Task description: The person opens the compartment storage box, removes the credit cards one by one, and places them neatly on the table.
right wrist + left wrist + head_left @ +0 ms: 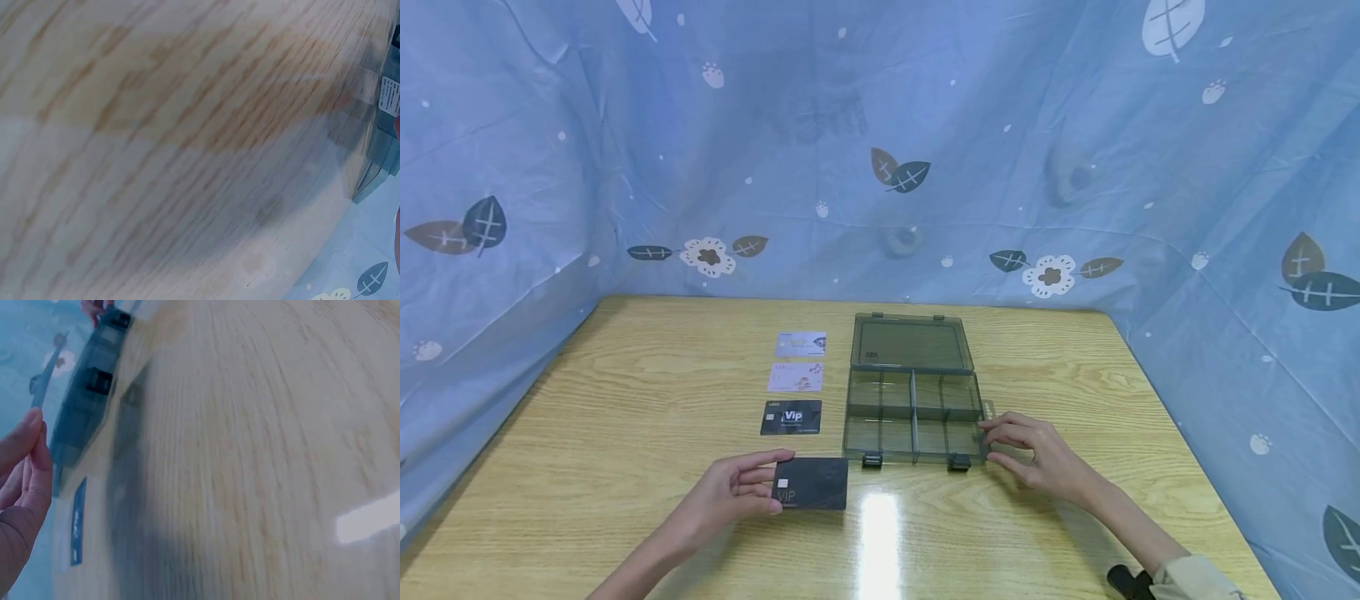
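My left hand (741, 490) pinches a black VIP card (811, 483) by its left edge, thumb in front and fingers behind. In the left wrist view the card (49, 372) appears nearly edge-on, raised over the table. A clear grey plastic compartment box (914, 417) lies with its lid (913, 343) folded back; no cards are seen in its compartments. At the box's right wall is my right hand (1033, 454), fingertips touching the side, thumb apart from the fingers. Only slivers of that hand show in the right wrist view, beside the box (382, 134).
Left of the box, three cards lie in a column: a silvery one (801, 343), a pinkish white one (795, 377) and a black Vip one (791, 417). The wooden table (647, 400) meets a blue leaf-print cloth (820, 167) at the back and sides.
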The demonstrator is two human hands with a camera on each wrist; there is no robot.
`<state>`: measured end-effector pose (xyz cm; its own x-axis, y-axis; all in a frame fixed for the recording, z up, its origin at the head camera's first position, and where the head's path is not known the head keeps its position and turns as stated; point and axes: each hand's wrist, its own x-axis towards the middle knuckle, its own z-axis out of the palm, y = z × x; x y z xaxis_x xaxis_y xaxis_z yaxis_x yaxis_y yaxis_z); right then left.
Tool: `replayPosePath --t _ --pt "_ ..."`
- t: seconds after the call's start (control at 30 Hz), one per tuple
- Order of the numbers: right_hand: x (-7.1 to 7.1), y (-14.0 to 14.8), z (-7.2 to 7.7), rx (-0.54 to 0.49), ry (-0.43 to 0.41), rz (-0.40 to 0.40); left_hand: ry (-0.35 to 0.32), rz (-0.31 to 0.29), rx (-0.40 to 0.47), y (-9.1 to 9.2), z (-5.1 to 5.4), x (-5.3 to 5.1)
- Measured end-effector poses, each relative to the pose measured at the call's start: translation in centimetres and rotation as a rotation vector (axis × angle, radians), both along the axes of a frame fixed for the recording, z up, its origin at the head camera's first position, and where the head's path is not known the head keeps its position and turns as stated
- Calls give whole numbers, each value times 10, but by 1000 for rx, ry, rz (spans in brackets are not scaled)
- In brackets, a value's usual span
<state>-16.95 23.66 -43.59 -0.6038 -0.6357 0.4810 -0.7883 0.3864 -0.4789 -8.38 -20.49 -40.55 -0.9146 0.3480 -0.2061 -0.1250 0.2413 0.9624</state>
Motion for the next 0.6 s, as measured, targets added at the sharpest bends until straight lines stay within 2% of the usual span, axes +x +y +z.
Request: replayPosePath --t 0.33,0.6 --pt "-1 1 -1 14 3 -13 -21 -12 82 -19 -8 4" --pt "0 -1 1 -8 1 -3 -13 -22 47 -32 -13 4"
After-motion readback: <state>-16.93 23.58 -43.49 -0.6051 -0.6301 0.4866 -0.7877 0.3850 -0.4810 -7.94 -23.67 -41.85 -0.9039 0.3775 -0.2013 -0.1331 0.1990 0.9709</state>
